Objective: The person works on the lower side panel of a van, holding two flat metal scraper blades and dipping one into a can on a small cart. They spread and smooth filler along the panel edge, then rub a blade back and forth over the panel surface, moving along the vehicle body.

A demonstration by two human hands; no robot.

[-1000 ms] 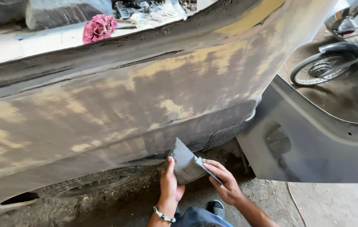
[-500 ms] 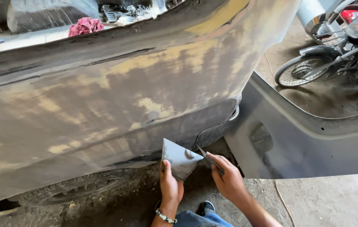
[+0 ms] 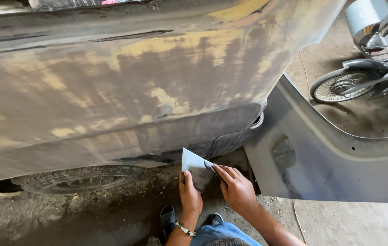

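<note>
Now the grey sheet (image 3: 196, 168) sits lower against the car panel (image 3: 112, 105), at lower centre of the frame; both hands have shifted down with it. Left hand (image 3: 189, 196) fingers curl behind it; right hand (image 3: 237, 189) fingers pinch its right edge

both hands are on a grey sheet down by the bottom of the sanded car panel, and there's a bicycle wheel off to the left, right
Not quite: the wheel belongs to a motorbike parked at the upper right, not the left, as the head view shows. The rest holds: the left hand and right hand both hold the grey sheet low by the bottom edge of the sanded car panel.
</note>
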